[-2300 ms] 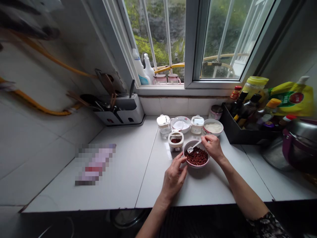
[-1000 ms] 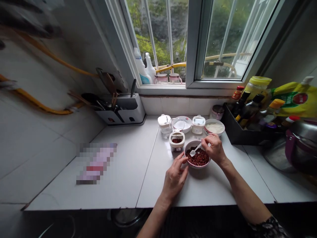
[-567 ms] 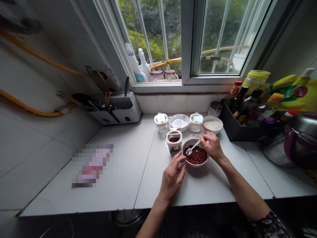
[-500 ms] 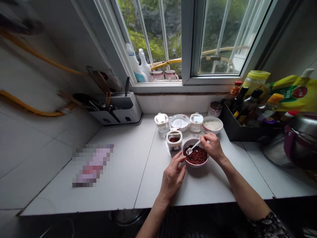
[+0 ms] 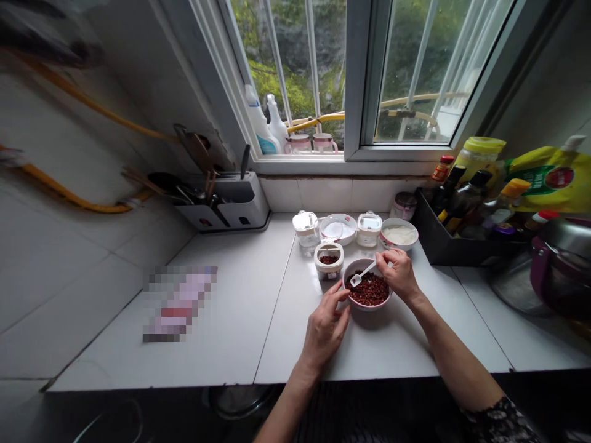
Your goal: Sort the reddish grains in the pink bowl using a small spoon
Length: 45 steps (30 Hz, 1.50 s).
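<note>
My right hand (image 5: 398, 274) pinches the handle of a small white spoon (image 5: 356, 280) whose scoop is over the left part of a bowl (image 5: 372, 307). Dark red dried bits, which look like peppercorns (image 5: 372, 290), fill much of that bowl. On its left side, the fingertips of my left hand (image 5: 327, 323) are against the wall and steady it. Just behind my left fingers stands a clear seasoning jar (image 5: 329, 271) with a white rim, with similar red bits inside.
Behind are two white-lidded jars (image 5: 305, 227) (image 5: 369, 229), a bowl of white powder (image 5: 338, 229) and a bowl of whitish grains (image 5: 399, 234). A black box of bottles (image 5: 455, 249) stands right, a utensil holder (image 5: 237, 206) left. A blurred pinkish item (image 5: 182, 301) lies on the left counter.
The camera view has shifted slightly, so everything appears a little further right. Both hands, the spoon and the bowl keep nearly the same positions relative to one another.
</note>
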Motion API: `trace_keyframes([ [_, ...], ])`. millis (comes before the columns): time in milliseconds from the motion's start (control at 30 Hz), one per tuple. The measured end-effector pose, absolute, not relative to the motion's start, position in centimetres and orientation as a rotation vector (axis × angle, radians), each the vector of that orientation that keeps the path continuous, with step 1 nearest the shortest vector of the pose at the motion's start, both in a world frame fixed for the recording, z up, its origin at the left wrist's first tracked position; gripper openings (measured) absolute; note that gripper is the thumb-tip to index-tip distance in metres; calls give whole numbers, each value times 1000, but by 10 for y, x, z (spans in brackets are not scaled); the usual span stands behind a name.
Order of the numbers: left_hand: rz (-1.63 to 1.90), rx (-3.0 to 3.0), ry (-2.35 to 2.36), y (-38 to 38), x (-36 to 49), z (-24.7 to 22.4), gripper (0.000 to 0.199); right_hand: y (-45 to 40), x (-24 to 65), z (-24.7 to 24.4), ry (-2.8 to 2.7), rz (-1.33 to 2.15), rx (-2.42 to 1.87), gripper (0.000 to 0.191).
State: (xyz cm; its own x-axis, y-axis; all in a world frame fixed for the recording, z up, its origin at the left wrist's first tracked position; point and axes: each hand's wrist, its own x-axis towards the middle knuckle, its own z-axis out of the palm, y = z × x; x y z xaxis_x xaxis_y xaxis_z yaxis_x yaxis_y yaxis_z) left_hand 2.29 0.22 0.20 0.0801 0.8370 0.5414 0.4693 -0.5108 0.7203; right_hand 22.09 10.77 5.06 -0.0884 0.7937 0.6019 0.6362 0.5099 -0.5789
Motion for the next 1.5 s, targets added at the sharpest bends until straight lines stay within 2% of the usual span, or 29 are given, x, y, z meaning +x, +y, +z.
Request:
trace_keyframes([
  [400, 1440, 1960, 1241, 3, 25, 5, 30, 108, 212, 70, -1552, 480, -1248, 49],
  [500, 1439, 1953, 1251, 4, 25, 4, 30, 111, 199, 79, -1609, 354, -1219, 46],
  [700, 1452, 1910, 1220, 4, 26, 2, 30, 112, 172, 85, -1898, -146, -1053, 37],
  [800, 1442, 1900, 1217, 4, 27, 3, 30, 108, 170, 87, -2020, -236, -927, 37],
  [1133, 1422, 1933, 1217, 2, 24, 6, 31, 110, 222, 80, -1894, -52, -1081, 35],
  [1500, 1417, 1928, 1233, 0, 23, 5, 31, 106, 206, 53, -2052, -72, -1212, 37],
])
